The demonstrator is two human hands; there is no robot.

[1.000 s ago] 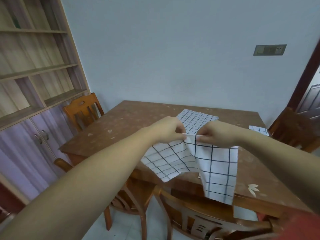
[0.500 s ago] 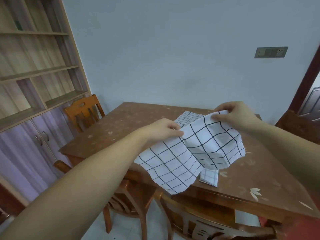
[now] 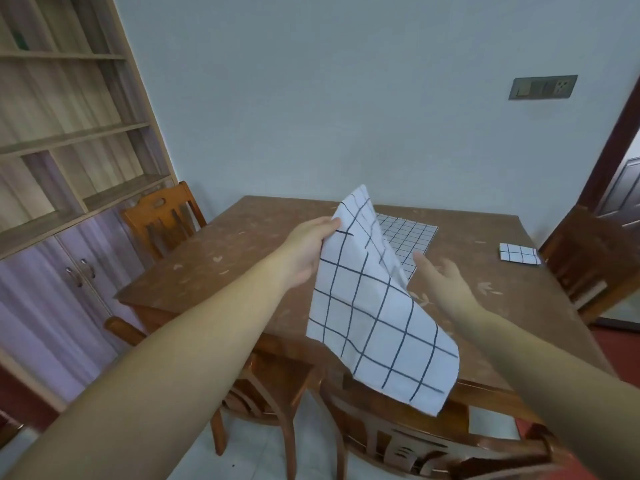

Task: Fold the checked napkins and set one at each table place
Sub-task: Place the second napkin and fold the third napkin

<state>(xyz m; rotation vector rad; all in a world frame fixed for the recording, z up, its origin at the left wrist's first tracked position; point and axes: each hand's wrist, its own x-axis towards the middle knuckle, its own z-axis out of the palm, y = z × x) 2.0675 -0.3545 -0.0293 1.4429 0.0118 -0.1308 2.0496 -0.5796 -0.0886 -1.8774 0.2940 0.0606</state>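
Speckled brown wooden tabletop [image 3: 242,258], pale-walled room, wooden chairs [image 3: 162,216] round it. The left grip [image 3: 308,251] pinches the top edge of a limp white checked napkin [image 3: 367,306] hanging over the near edge; the right grip [image 3: 440,278] is spread loose just beside it. A second napkin [image 3: 405,237] lies flat mid-tabletop, a small folded napkin [image 3: 519,253] by the right edge.

A pale grey-blue wall [image 3: 346,98] carries a switch plate [image 3: 542,87] at upper right. Wooden shelves [image 3: 69,133] above purple-toned cupboard doors [image 3: 52,289] fill the left side. A speckled brown desk [image 3: 242,258] stands with wooden chairs [image 3: 162,220] around it. A dark door frame [image 3: 620,140] stands at right; the floor [image 3: 256,452] is pale tile. Light is soft and even.
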